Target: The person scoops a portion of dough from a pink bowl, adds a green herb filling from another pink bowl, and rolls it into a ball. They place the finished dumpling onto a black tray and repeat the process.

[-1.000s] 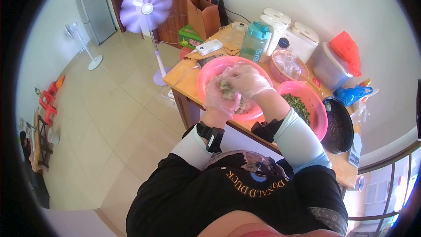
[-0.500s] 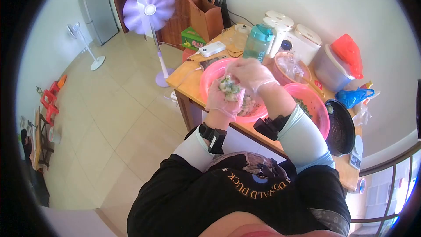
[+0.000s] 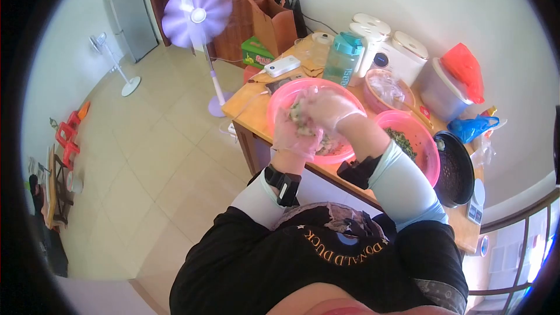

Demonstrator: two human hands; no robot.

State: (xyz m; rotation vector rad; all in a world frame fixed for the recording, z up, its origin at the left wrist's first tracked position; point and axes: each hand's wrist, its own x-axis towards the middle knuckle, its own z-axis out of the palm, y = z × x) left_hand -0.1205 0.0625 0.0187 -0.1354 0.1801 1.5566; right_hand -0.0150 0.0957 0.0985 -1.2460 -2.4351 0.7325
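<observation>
Both hands wear clear plastic gloves over a pink bowl (image 3: pixel 279 94) at the table's near edge. My left hand (image 3: pixel 293 138) is cupped, palm up, around a pale lump with green bits (image 3: pixel 303 127). My right hand (image 3: pixel 331 109) is bent over the top of that lump and touches it; its fingertips are blurred. Pale minced mixture (image 3: pixel 331 144) shows in the bowl below the hands. Just right of my right forearm stands a second pink bowl (image 3: pixel 429 154) with chopped greens (image 3: pixel 401 143) inside.
A black round pan (image 3: pixel 454 169) and a small scale (image 3: pixel 476 201) sit at the right. Behind are a teal bottle (image 3: pixel 343 61), a white appliance (image 3: pixel 399 58), a bowl with plastic bags (image 3: pixel 388 88) and a lidded tub (image 3: pixel 443 90). A purple fan (image 3: pixel 198 15) stands left.
My right hand has come down and slightly left, from above the lump onto it. My left hand has stayed nearly in place, still holding the lump.
</observation>
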